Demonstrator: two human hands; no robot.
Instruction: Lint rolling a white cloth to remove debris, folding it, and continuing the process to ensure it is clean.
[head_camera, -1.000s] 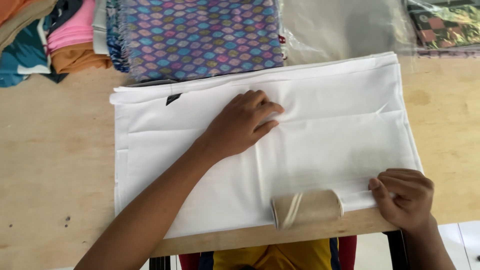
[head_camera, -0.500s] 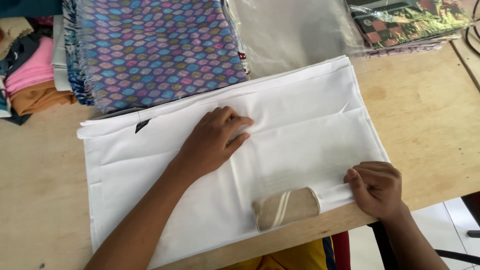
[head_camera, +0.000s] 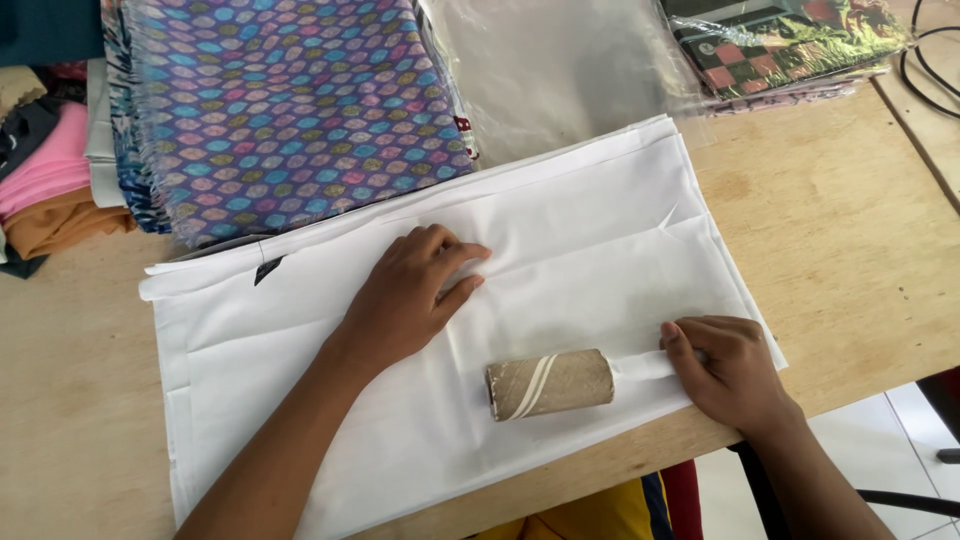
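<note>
My left hand (head_camera: 410, 295) lies flat, fingers spread, on the white cloth (head_camera: 560, 240) spread over the tabletop (head_camera: 850, 250); my right hand (head_camera: 730, 370) has its grip closed around the lint roller (head_camera: 550, 383) handle

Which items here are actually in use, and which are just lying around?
In use:
- white cloth, pressed flat by left hand
- lint roller lying on it, handle gripped by right hand

Lying about:
- patterned fabric stack
- pink and orange folded cloths
- clear plastic bag
- bagged checked fabric
- black cable
</note>
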